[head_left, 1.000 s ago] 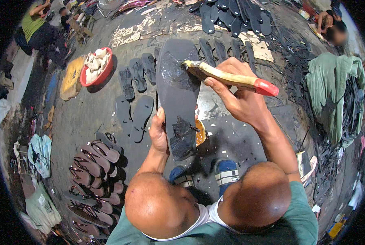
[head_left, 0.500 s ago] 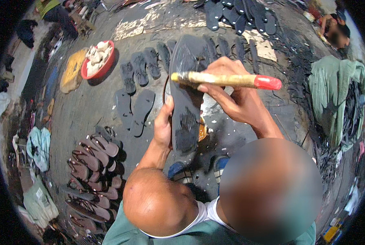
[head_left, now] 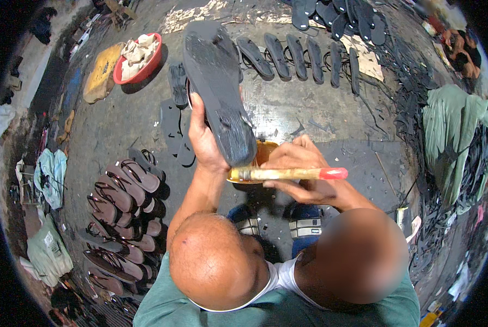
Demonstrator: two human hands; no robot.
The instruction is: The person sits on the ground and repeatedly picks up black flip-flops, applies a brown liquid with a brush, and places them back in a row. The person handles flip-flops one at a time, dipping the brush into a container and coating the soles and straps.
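Here, the left grip (head_left: 206,137) holds a dark sandal (head_left: 215,90), the right grip (head_left: 308,159) a brush (head_left: 282,174). A red basin (head_left: 153,62) sits toward the left edge of the floor (head_left: 127,122)

The left hand (head_left: 203,139) grips the sandal (head_left: 217,90) at its left edge near the lower end, thumb extended up along that edge. The left forearm (head_left: 194,201) rises steeply from below the sandal. The right hand (head_left: 304,161) sits to the right of the sandal's lower end, thumb and fingers closed in a pinch, palm turned inward. The right forearm (head_left: 359,200) slants in from the sandal's lower right. Both knees, left (head_left: 214,261) and right (head_left: 361,256), are bent, below the sandal; the right appears blurred.
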